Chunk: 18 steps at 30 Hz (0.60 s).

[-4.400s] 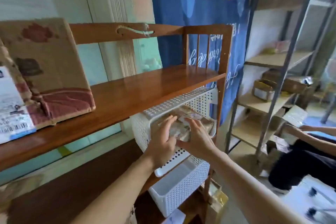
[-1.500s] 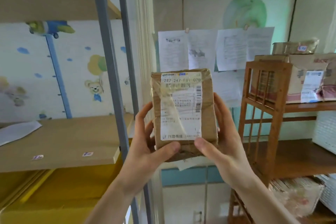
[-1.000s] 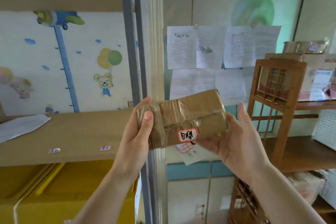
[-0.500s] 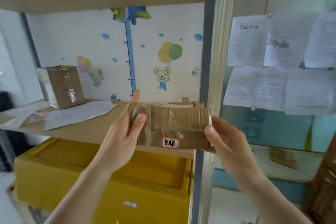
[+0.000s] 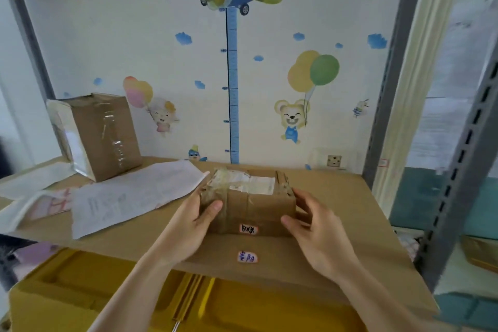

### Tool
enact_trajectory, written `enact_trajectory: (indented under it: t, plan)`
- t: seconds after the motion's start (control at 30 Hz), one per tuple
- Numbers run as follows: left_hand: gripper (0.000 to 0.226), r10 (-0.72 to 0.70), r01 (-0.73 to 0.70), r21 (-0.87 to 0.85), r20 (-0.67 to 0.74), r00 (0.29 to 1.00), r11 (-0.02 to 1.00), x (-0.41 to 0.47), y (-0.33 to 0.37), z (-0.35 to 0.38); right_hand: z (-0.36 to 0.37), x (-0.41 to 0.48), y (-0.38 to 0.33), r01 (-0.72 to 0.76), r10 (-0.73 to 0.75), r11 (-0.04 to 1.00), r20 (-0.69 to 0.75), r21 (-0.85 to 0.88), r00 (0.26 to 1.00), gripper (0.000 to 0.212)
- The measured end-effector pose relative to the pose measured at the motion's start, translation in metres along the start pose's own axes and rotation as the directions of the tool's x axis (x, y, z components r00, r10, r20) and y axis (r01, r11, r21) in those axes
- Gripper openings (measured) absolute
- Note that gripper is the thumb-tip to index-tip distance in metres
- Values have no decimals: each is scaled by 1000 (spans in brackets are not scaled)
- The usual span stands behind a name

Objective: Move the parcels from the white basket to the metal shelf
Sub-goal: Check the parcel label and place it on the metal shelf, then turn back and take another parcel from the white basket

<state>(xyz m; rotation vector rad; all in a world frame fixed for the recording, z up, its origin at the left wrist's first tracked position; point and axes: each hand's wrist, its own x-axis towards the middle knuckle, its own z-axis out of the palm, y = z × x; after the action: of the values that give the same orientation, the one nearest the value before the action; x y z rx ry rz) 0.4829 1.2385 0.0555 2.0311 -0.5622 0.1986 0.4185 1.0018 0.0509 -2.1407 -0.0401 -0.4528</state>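
A taped brown cardboard parcel [image 5: 250, 197] with a white shipping label on top and a small red-edged sticker on its front rests on the board of the metal shelf [image 5: 336, 224]. My left hand [image 5: 192, 226] grips its left end, thumb on the front face. My right hand [image 5: 315, 226] is at its right end, thumb against the front lower corner and fingers along the side. The white basket is out of view.
A taller taped box [image 5: 99, 135] stands at the back left of the shelf, with flat white mailers and papers [image 5: 129, 194] lying in front of it. Grey perforated uprights [image 5: 458, 183] frame the right side. A yellow foam box [image 5: 161, 304] sits below the board.
The parcel was held in the air in front of the shelf half a second ago; now it sits on the shelf board. My view has turned left and closer to the shelf.
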Motion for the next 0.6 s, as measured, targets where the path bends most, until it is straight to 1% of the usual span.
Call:
enact_trajectory:
  t: [0.07,0.13,0.17,0.2,0.23,0.27,0.3,0.37,0.47,0.53,0.6]
  plan:
    - [48,5,-5,-30,20,1000,1000,2,-7,-2,3,2,3,-14,14,1000,-12,-19,1000,61]
    - [53,-9,11,-150,14,1000,989,1,-12,0,3,1,1,-28,27,999,-16,-29,999,64]
    - [52,-4,1,-210,-11,1000,978,-1,-11,0,1,0,-3,-32,31,999,-22,-37,999,68]
    - [50,22,-42,-229,-88,996,972,-2,-10,-1,-2,-3,-8,-30,28,998,-38,-55,999,74]
    - [50,89,-127,-192,-196,976,973,-3,-3,-4,-8,-6,-13,-14,9,997,-65,-77,998,80]
    - [52,195,-232,-107,-275,942,967,-4,7,-7,-15,-10,-20,21,-30,995,-93,-97,995,83]
    - [55,300,-330,-46,-310,902,943,-4,20,-8,-26,-14,-26,71,-84,991,-121,-112,989,83]
    - [59,441,-468,-52,-254,861,882,-3,54,-1,-53,-26,-40,169,-193,974,-166,-148,967,83]
    - [60,554,-572,-132,-150,819,809,-5,114,31,-105,-50,-52,294,-346,927,-227,-234,910,83]
    - [61,621,-630,-193,-114,776,752,-10,150,62,-146,-73,-50,331,-404,901,-263,-282,876,83]
    - [61,674,-667,-260,-78,735,698,-21,187,101,-191,-106,-41,321,-424,882,-281,-345,861,85]
